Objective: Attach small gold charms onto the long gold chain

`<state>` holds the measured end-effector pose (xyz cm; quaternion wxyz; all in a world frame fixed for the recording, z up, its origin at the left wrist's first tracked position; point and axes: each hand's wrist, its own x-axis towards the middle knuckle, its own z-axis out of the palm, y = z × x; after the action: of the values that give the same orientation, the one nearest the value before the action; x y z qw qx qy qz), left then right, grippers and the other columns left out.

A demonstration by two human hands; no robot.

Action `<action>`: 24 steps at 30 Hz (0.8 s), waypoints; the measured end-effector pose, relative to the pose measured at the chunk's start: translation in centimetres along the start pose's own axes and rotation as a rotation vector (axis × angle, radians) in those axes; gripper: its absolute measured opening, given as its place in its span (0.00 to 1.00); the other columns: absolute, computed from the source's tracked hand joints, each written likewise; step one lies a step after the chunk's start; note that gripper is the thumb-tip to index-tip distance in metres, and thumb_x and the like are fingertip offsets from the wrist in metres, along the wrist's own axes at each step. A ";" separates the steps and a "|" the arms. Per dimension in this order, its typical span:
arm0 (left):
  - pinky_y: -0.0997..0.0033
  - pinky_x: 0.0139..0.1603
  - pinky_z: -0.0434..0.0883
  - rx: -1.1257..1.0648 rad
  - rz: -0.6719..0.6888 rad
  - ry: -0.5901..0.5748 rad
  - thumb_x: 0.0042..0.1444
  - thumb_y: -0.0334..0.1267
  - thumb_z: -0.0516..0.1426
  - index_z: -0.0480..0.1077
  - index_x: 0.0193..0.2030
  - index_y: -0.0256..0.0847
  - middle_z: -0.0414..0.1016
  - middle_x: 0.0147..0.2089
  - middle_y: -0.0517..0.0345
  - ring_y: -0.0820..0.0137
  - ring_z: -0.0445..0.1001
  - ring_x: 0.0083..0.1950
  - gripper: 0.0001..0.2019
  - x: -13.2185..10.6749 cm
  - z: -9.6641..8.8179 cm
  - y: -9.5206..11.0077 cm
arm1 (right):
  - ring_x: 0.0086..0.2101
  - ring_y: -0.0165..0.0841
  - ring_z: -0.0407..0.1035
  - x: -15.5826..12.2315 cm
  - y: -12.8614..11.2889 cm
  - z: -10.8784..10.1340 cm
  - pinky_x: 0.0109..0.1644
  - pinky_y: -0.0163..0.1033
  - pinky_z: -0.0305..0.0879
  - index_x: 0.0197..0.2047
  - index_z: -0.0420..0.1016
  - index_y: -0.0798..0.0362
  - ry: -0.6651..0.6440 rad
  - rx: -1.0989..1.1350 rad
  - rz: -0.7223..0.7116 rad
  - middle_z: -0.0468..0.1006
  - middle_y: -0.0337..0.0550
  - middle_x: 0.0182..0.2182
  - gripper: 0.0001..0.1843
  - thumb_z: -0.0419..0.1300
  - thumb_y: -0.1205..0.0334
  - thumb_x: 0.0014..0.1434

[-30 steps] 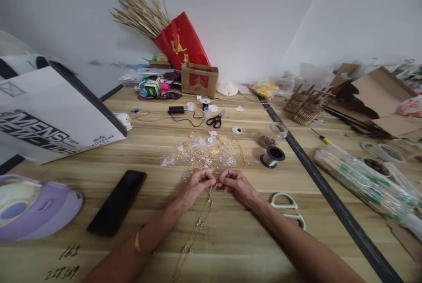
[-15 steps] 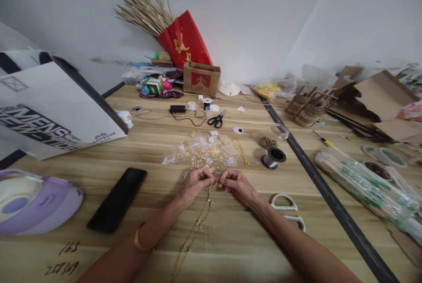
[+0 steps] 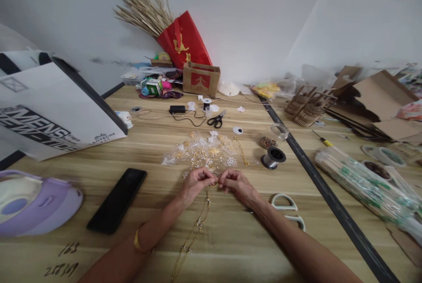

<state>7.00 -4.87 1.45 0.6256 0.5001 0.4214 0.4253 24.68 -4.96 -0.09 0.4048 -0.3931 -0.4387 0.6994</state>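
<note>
My left hand [image 3: 195, 183] and my right hand [image 3: 234, 183] meet fingertip to fingertip at the middle of the wooden table [image 3: 231, 239]. Both are closed in a pinch on the top end of a gold beaded chain [image 3: 194, 230]. The chain trails down the table toward me between my forearms. A gold bangle [image 3: 137, 242] sits on my left wrist. Just beyond my fingers lies a heap of small gold and clear beads on plastic bags [image 3: 204, 152].
A black phone [image 3: 117, 200] lies to the left, white-handled scissors [image 3: 287, 209] just right of my right forearm. A thread spool [image 3: 273, 157], black scissors [image 3: 216, 120], a white shopping bag [image 3: 49, 111], a purple case [image 3: 29, 201] and bundled sticks [image 3: 362, 182] surround the work spot.
Both hands stay pinched on the chain's end with only tiny finger shifts. The view has shifted slightly.
</note>
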 end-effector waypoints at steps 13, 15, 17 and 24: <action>0.73 0.36 0.67 -0.033 0.028 -0.035 0.43 0.34 0.64 0.72 0.26 0.35 0.77 0.29 0.56 0.72 0.72 0.32 0.06 0.1 -0.1 -0.5 | 0.22 0.25 0.68 0.1 0.3 0.2 0.22 0.26 0.61 0.24 0.73 0.56 0.055 0.122 0.020 0.76 0.38 0.22 0.08 0.69 0.64 0.43; 0.73 0.37 0.67 -0.028 0.034 -0.041 0.43 0.34 0.64 0.72 0.25 0.35 0.76 0.29 0.57 0.72 0.72 0.32 0.06 0.2 -0.1 -0.5 | 0.22 0.24 0.69 0.2 0.3 0.3 0.21 0.25 0.61 0.23 0.73 0.57 0.051 0.200 0.022 0.77 0.39 0.22 0.07 0.69 0.66 0.42; 0.72 0.37 0.67 -0.031 0.038 -0.034 0.42 0.34 0.65 0.72 0.25 0.35 0.75 0.28 0.57 0.71 0.72 0.32 0.07 0.1 0.0 -0.4 | 0.22 0.24 0.69 0.3 0.4 0.3 0.20 0.24 0.61 0.22 0.73 0.57 0.045 0.271 0.023 0.77 0.39 0.22 0.08 0.69 0.67 0.42; 0.73 0.38 0.67 -0.011 0.070 -0.006 0.44 0.35 0.64 0.72 0.25 0.35 0.75 0.29 0.57 0.71 0.71 0.33 0.06 0.0 -0.1 -0.3 | 0.26 0.26 0.74 0.3 0.7 0.1 0.23 0.24 0.67 0.23 0.73 0.57 -0.003 0.373 0.062 0.79 0.42 0.27 0.07 0.68 0.68 0.44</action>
<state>6.97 -4.85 1.19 0.6145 0.5122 0.3995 0.4478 24.28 -4.90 -0.74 0.4484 -0.3234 -0.2897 0.7813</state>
